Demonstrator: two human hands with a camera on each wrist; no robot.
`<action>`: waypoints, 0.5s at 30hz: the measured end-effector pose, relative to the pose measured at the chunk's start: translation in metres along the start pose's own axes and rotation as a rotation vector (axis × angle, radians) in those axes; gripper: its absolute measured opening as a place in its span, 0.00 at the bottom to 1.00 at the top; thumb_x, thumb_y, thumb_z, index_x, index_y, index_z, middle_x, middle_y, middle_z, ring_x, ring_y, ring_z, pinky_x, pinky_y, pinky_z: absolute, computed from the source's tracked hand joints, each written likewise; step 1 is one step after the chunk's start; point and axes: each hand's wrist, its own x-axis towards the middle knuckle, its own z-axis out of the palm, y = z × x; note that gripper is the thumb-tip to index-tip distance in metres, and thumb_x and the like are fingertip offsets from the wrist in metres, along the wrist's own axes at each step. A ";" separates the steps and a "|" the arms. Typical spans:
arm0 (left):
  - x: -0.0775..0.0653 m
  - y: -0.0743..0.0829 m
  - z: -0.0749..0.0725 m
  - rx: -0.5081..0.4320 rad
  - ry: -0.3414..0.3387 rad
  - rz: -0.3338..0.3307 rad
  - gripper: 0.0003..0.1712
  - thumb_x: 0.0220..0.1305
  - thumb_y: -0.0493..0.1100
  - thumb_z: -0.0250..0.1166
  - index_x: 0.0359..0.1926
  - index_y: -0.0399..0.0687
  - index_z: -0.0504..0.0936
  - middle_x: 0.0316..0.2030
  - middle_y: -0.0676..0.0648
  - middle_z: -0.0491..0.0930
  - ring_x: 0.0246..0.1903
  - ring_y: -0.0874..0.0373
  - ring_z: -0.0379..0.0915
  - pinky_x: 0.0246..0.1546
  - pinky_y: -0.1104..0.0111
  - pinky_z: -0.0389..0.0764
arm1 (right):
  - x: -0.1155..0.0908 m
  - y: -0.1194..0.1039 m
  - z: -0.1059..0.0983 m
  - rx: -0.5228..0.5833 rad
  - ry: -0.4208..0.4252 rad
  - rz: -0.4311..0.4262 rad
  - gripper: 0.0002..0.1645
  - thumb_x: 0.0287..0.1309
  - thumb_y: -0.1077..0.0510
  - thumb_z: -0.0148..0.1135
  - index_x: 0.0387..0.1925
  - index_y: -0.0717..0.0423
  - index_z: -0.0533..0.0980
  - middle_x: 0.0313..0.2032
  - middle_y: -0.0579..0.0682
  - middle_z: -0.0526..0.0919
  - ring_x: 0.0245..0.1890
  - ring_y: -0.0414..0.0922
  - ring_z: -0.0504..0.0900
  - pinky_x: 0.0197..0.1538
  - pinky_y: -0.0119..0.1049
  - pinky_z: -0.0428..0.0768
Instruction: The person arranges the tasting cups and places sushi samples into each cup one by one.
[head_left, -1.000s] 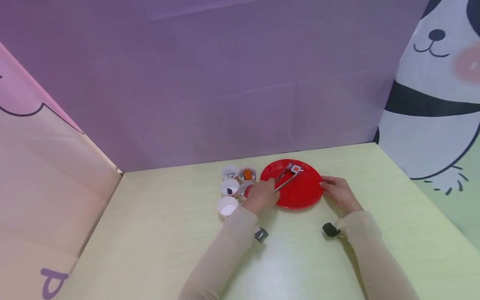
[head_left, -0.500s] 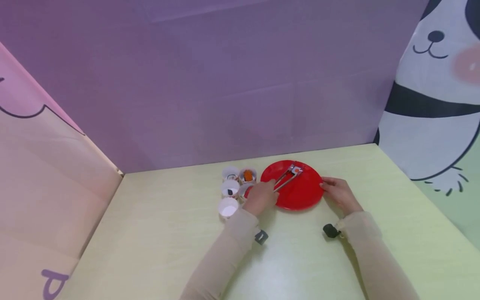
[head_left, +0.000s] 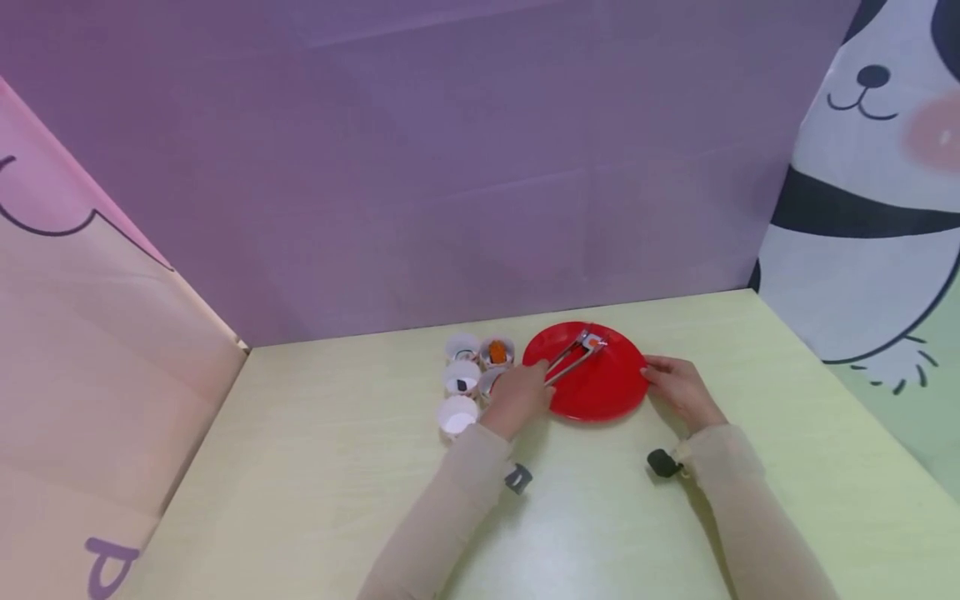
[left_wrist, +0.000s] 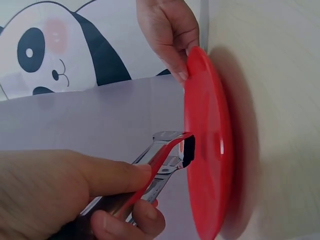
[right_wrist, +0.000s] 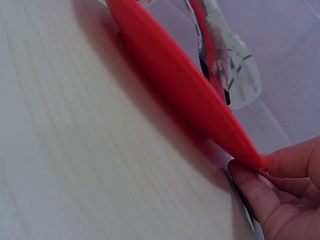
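Observation:
My left hand (head_left: 517, 398) grips a pair of metal tongs (left_wrist: 159, 172), reaching over the red plate (head_left: 600, 396) from its left side. Between the tong ends sits a small toy sushi roll (head_left: 593, 342), white and black with an orange centre. In the left wrist view the roll's dark side (left_wrist: 189, 149) is at the plate's surface; whether the tongs press on it is unclear. On the plate's right edge, my right hand (head_left: 681, 390) pinches the rim between thumb and fingers. The right wrist view shows the thumb and fingers (right_wrist: 287, 162) at the rim.
Several small cups stand left of the plate: one holds an orange piece (head_left: 497, 352), another a dark piece (head_left: 461, 386). A white cup (head_left: 457, 414) is nearest me, and my left hand partly hides one cup. A purple backdrop (head_left: 420, 208) rises behind the table (head_left: 337, 433).
The tong ends have shifted slightly around the sushi roll and now cover more of its sides. My right hand keeps its hold on the plate's rim, and the plate stays in place.

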 end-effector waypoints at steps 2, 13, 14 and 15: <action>-0.006 -0.001 -0.003 -0.007 0.009 0.014 0.30 0.64 0.51 0.61 0.66 0.54 0.67 0.53 0.47 0.76 0.46 0.53 0.73 0.46 0.63 0.76 | -0.001 0.000 0.000 0.000 -0.002 0.002 0.29 0.70 0.58 0.46 0.66 0.72 0.57 0.62 0.70 0.64 0.55 0.54 0.73 0.49 0.30 0.77; -0.052 -0.018 -0.020 -0.030 0.106 0.164 0.29 0.63 0.50 0.62 0.64 0.52 0.69 0.39 0.50 0.80 0.29 0.59 0.70 0.22 0.73 0.72 | -0.001 0.001 -0.002 0.000 -0.013 0.017 0.30 0.71 0.55 0.45 0.67 0.69 0.57 0.63 0.68 0.64 0.58 0.57 0.70 0.51 0.31 0.77; -0.055 -0.021 -0.021 -0.022 0.119 0.176 0.29 0.63 0.50 0.62 0.64 0.52 0.70 0.36 0.50 0.80 0.26 0.60 0.70 0.20 0.74 0.71 | -0.001 0.001 -0.002 0.000 -0.013 0.022 0.30 0.71 0.55 0.45 0.67 0.68 0.57 0.63 0.67 0.64 0.58 0.57 0.70 0.51 0.31 0.77; -0.059 -0.023 -0.022 -0.018 0.125 0.187 0.28 0.63 0.50 0.62 0.63 0.51 0.70 0.33 0.51 0.79 0.23 0.60 0.69 0.18 0.74 0.69 | -0.001 0.001 -0.003 0.000 -0.013 0.023 0.30 0.71 0.55 0.45 0.67 0.68 0.57 0.63 0.67 0.64 0.58 0.57 0.70 0.50 0.31 0.77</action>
